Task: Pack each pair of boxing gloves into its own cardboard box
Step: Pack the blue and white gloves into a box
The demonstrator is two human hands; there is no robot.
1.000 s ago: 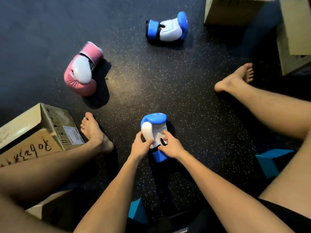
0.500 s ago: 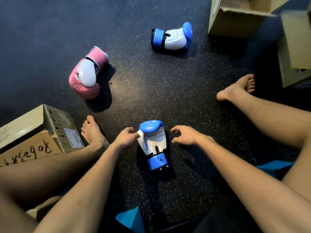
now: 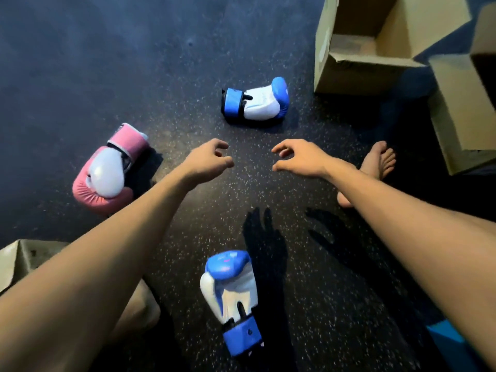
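Near blue-and-white padded boxing glove (image 3: pixel 230 294) lies on the dark speckled floor (image 3: pixel 188 84) at lower centre, blue cuff toward the bottom edge, rounded blue tip pointing up-frame. Its match, a second blue-and-white glove (image 3: pixel 257 103), lies on its side at upper centre, cuff to the left, near the open brown cardboard box (image 3: pixel 346 73) at upper right; bare floor between them. Pink-and-white boxing glove (image 3: pixel 107 173) at middle left, cuff up-frame. Another cardboard box (image 3: pixel 461 108) at the right edge; a corner of a third box (image 3: pixel 16 261) at lower left. Bare foot (image 3: pixel 375 165) right of centre.

No glove is in a box.

Left hand (image 3: pixel 209 159) and right hand (image 3: pixel 298 159) are stretched out mid-frame, between the two blue gloves, fingers loosely curled, gripping nothing and touching no glove.
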